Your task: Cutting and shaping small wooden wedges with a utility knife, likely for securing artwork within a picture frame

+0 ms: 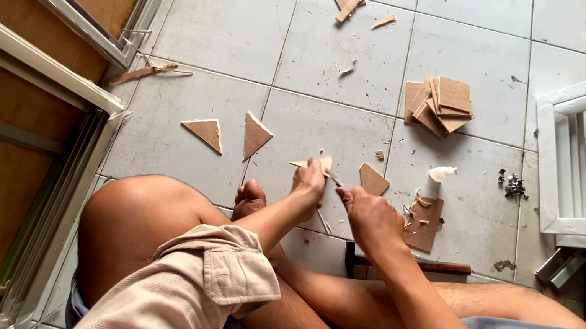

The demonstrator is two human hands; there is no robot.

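Note:
I sit on a tiled floor with my legs crossed. My left hand [310,181] grips a small pale wooden piece [323,164] just above the floor. My right hand [370,215] is closed around a thin tool, possibly a knife [335,181], whose tip meets that piece. Two brown triangular wood pieces [206,132] [256,134] lie to the left of my hands. Another brown piece [373,179] lies just right of them.
A stack of brown square boards [440,101] lies further back. A small white glue bottle [442,174], a scrap board [424,224] and metal bits [513,185] sit at right. A white frame [562,174] stands right; a wooden panel in a metal frame [36,72] lies left.

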